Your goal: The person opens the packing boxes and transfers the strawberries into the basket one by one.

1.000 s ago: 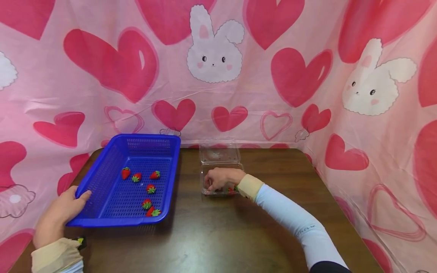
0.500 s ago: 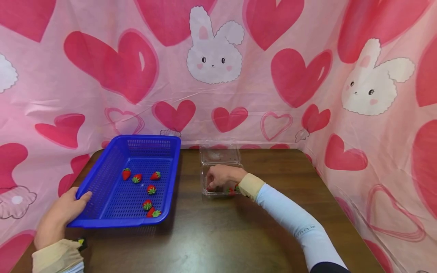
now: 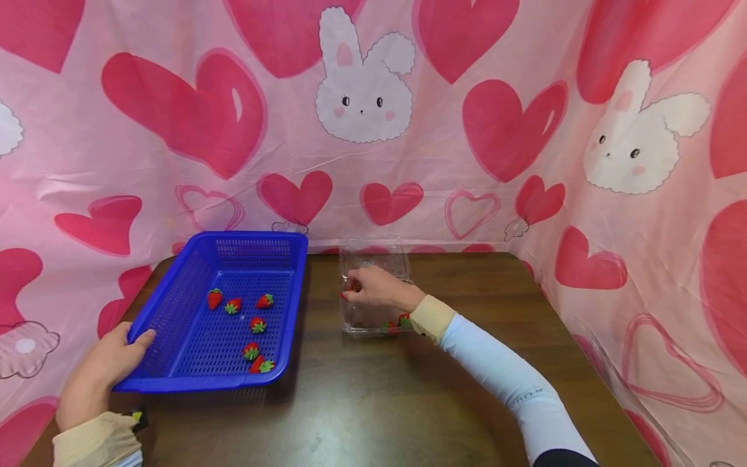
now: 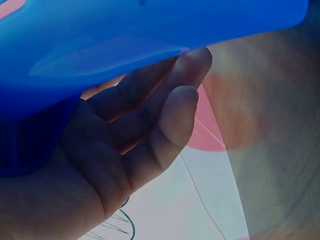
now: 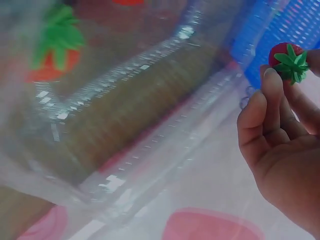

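Nearest, item one: the left hand [image 3: 102, 370], at the front left corner of the blue basket [image 3: 175, 305], thumb laid over the rim and fingers curled beneath the edge, gripping it; the left wrist view shows those fingers [image 4: 165, 100] pressed up against the basket's underside. Item two: the blue basket itself, perforated, resting on the dark wooden worktop [image 3: 373, 402], holding six toy strawberries [image 3: 251, 324] scattered across its floor. Item three: the clear plastic clamshell box [image 3: 373, 324], just right of the basket, lid standing open behind it, with toy strawberries [image 3: 397, 322] at its front right corner. Item four: the right hand [image 3: 373, 290], in a long pale sleeve, raised over the box's left side, fingertips pinching one small toy strawberry [image 5: 287, 60] with a green leafy cap; this berry is held clear of the box, between box and basket. Farthest: a pink cloth backdrop [image 3: 373, 130] printed with hearts and white rabbits, hung behind the basket and along the right side.
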`<action>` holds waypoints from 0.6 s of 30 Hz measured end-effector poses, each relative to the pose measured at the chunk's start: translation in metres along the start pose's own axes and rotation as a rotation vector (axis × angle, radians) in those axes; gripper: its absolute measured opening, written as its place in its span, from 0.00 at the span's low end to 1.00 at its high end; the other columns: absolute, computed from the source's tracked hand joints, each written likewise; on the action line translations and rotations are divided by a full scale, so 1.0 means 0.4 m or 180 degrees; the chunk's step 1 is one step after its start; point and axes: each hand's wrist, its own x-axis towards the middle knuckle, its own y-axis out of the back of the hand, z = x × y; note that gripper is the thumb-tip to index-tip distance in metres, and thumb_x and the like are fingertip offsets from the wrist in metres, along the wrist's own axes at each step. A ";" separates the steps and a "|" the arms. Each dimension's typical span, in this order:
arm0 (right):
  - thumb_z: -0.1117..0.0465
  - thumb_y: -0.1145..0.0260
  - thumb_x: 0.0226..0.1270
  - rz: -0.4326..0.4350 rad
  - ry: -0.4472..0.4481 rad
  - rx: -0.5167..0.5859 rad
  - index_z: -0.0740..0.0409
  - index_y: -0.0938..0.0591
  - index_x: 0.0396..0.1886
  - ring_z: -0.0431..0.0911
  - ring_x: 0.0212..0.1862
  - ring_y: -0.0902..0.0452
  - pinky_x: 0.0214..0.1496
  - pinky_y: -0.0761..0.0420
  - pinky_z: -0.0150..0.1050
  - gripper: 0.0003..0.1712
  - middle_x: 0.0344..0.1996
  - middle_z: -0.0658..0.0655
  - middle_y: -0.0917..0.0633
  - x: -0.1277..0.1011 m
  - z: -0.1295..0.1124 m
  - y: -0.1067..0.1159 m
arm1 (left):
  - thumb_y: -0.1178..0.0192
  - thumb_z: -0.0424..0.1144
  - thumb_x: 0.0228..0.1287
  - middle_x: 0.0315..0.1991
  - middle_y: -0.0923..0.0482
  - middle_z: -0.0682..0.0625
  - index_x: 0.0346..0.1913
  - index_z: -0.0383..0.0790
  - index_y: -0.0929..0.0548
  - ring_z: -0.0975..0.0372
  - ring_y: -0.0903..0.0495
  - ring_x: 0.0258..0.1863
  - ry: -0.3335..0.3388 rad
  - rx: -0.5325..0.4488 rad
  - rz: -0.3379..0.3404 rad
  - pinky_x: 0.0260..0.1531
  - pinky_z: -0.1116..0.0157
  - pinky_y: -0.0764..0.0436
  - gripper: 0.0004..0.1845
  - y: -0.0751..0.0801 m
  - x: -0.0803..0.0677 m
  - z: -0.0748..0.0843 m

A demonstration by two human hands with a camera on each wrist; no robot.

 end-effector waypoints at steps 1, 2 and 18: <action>0.50 0.35 0.66 0.0042 0.0049 -0.0009 0.49 0.20 0.35 0.37 0.27 0.27 0.31 0.26 0.30 0.09 0.26 0.44 0.19 0.002 -0.005 0.005 | 0.58 0.46 0.76 0.37 0.25 0.26 0.55 0.14 0.39 0.42 0.23 0.34 0.0009 0.0002 -0.0015 0.34 0.52 0.25 0.30 0.000 0.000 -0.001; 0.50 0.35 0.66 0.0093 0.0113 -0.0014 0.50 0.20 0.34 0.37 0.27 0.27 0.31 0.26 0.29 0.09 0.25 0.45 0.19 0.004 -0.010 0.009 | 0.58 0.46 0.76 0.37 0.25 0.25 0.55 0.14 0.39 0.42 0.23 0.34 0.0008 0.0008 -0.0011 0.35 0.51 0.24 0.30 0.000 0.001 -0.001; 0.52 0.33 0.65 0.0629 0.0563 0.0168 0.52 0.20 0.37 0.38 0.30 0.25 0.35 0.25 0.26 0.09 0.28 0.46 0.17 0.067 -0.124 0.036 | 0.58 0.47 0.76 0.39 0.26 0.24 0.55 0.15 0.39 0.40 0.23 0.35 -0.0014 0.0047 0.0047 0.38 0.47 0.25 0.30 -0.002 0.002 -0.004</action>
